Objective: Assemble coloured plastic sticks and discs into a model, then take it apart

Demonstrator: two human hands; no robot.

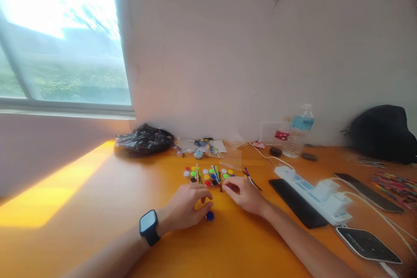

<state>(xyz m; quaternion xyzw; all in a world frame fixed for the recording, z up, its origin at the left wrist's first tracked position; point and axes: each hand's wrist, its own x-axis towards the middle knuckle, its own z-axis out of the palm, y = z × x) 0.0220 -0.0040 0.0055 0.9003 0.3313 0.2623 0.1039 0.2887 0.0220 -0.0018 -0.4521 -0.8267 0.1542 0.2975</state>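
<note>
My left hand (189, 205), a dark smartwatch on its wrist, hovers over the table with fingers curled and a gap between thumb and forefinger. Just below its fingertips stands a small clear pot with a blue lid (210, 216). My right hand (245, 193) has its thumb and fingertips drawn together beside the grouped pots; anything between them is too small to make out. Ahead are several little pots with coloured lids (207, 177), red, white, yellow, green and black. Thin coloured sticks (215, 174) like small paintbrushes lie across them, and more sticks (252, 179) lie past my right hand.
A black plastic bag (143, 139) and small loose items (198, 153) lie by the wall. Two bottles (298, 132) stand behind a white power strip (312, 195) with chargers and cables. A black slab (295, 202) and a phone-like device (368, 244) sit right.
</note>
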